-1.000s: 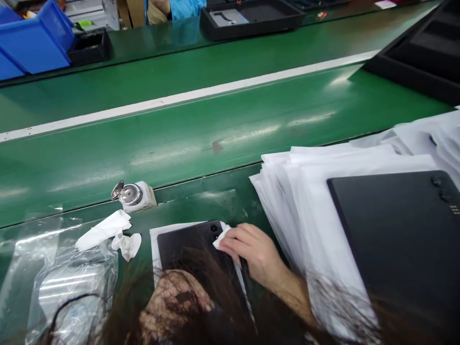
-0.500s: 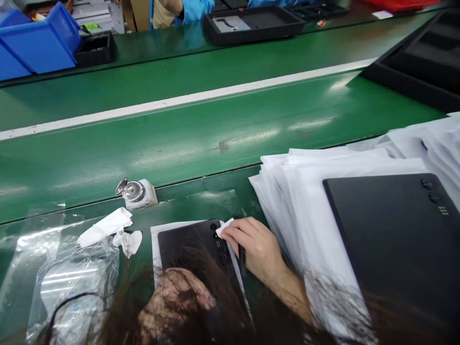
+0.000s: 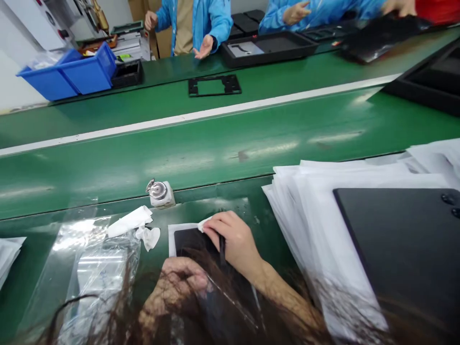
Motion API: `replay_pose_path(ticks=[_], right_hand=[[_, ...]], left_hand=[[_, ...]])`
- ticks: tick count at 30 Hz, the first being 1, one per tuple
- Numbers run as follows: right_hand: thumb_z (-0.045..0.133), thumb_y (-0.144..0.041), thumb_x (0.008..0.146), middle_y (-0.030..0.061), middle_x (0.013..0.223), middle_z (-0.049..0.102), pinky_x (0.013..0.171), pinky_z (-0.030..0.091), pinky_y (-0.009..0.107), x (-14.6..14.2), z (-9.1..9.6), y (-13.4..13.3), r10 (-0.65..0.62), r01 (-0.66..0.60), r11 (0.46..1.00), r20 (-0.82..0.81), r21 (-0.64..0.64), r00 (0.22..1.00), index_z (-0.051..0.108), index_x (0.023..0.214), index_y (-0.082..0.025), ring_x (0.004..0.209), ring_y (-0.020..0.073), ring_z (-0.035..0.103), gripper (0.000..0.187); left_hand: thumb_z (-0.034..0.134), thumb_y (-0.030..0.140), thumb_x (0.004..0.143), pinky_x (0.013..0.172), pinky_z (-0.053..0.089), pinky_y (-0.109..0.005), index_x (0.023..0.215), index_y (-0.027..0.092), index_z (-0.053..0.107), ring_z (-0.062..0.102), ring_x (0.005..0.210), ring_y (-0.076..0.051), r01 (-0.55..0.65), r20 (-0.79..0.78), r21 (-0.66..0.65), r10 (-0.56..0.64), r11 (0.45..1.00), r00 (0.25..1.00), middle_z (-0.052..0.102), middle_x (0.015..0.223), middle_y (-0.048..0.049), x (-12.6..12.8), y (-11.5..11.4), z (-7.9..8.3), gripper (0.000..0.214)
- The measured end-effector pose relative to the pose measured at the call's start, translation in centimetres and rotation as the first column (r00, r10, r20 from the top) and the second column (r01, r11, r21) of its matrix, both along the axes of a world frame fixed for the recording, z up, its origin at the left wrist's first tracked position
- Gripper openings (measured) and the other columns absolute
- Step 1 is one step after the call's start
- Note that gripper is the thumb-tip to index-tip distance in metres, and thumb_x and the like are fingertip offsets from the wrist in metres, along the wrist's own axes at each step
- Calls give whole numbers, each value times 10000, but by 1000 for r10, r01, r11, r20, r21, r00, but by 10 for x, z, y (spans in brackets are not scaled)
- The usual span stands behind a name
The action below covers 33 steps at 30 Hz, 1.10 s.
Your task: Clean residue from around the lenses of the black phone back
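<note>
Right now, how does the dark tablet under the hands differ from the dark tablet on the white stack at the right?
The tablet under the hands lies on a single white sheet; the tablet on the stack rests on a thick pile of white sheets. The first is gripped by the left hand and pressed with a white wipe by the right hand; the second is untouched. Hair partly hides the first; the second shows more fully. Both are dark, flat and rectangular.

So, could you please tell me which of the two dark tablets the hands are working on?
The small tablet near the bottom centre, under the right hand and its white wipe; the big tablet lies untouched on the paper stack.
</note>
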State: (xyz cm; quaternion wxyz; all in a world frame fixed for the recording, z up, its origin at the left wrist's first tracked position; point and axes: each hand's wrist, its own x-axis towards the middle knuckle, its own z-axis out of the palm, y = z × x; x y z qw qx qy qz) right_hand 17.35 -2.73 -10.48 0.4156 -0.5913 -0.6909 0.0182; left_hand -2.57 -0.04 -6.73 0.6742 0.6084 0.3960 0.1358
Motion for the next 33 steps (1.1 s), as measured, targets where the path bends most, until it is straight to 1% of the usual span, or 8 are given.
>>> replay_pose_path(ticks=[3,6,10,13,17,24,29,33], right_hand=[[675,-194,1093,30,845,813,654,580,363,-15,-6,-2,100,-100,994,4,-37,995,801,938,-267,740,223,699,212],[569,-383,1152,89,1057,815,764,661,410,-4,-1,-24,61,-89,992,-277,-90,959,819,1178,-290,912,272,771,269],[645,-558,1100,53,988,748,657,677,379,28,18,-68,-70,-187,950,-753,-251,655,810,1033,-310,707,219,726,306],[921,-499,909,47,892,783,551,653,348,37,28,-88,-145,-327,888,-872,-323,467,788,835,-289,602,199,700,260],[990,-462,819,27,800,791,463,622,308,31,33,-92,-244,-377,853,-915,-360,320,787,762,-278,511,178,688,280],[963,-322,828,11,777,793,465,610,260,24,39,-88,-203,-357,867,-901,-347,382,793,742,-281,517,147,662,195],[952,-375,866,17,775,796,436,628,302,21,41,-88,-195,-357,870,-903,-339,383,778,755,-298,483,170,670,220],[930,-426,901,37,729,796,489,673,364,16,38,-99,-133,-326,893,-874,-310,468,772,760,-326,570,233,744,234]], left_hand=[[661,320,692,435,496,-231,585,264,721,666,456,-185,-55,69,-91,61,994,996,729,526,49,0,4,8,135],[668,307,694,428,516,-228,605,230,727,663,440,-184,-108,101,-86,117,990,988,732,528,13,2,3,9,131],[686,282,690,435,543,-214,651,177,737,687,493,-203,-103,98,-58,108,993,989,747,595,-39,5,-2,0,123],[694,256,685,477,554,-214,667,179,740,689,524,-202,-69,101,-14,70,997,992,752,634,-44,5,-5,-7,92],[681,241,704,495,551,-208,697,195,738,686,525,-189,-34,91,44,30,998,995,757,656,-32,3,-4,-10,74],[656,229,728,489,538,-174,701,196,736,684,516,-168,-4,79,125,-6,992,997,756,635,-19,1,-3,-9,91],[668,215,711,488,548,-190,679,201,739,689,515,-185,-15,37,151,9,988,999,753,598,-18,2,-5,-7,79],[665,251,708,463,547,-183,699,212,731,681,474,-173,-53,25,161,49,985,998,747,564,-1,6,-4,-4,77]])
